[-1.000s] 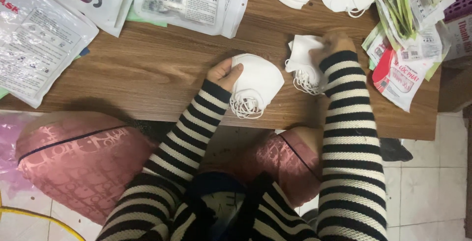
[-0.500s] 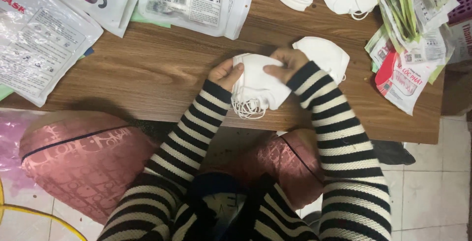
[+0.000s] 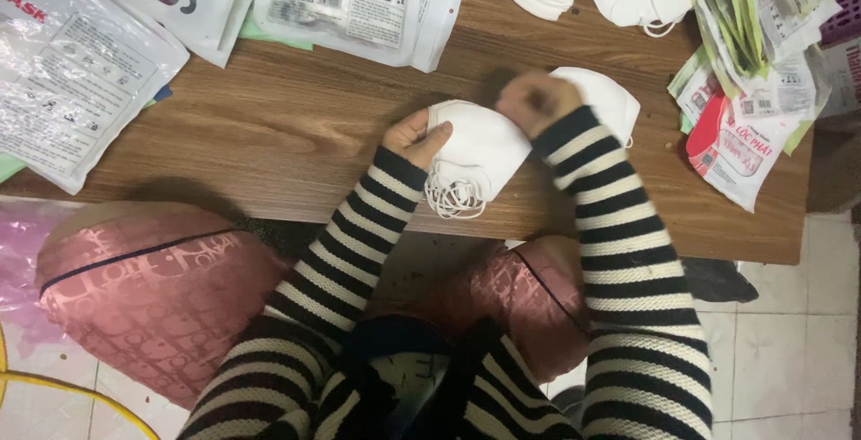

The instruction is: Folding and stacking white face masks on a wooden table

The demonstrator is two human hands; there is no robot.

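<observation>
White mask [image 3: 480, 148] sits between left hand [image 3: 414, 138] and right hand [image 3: 535, 102].

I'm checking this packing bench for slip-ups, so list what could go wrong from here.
1. The mask stack under the left hand sits near the table edge, ear loops dangling; it might slide off.
2. The right hand is blurred mid-motion and could knock the second mask.
3. Loose loops may tangle.
</observation>
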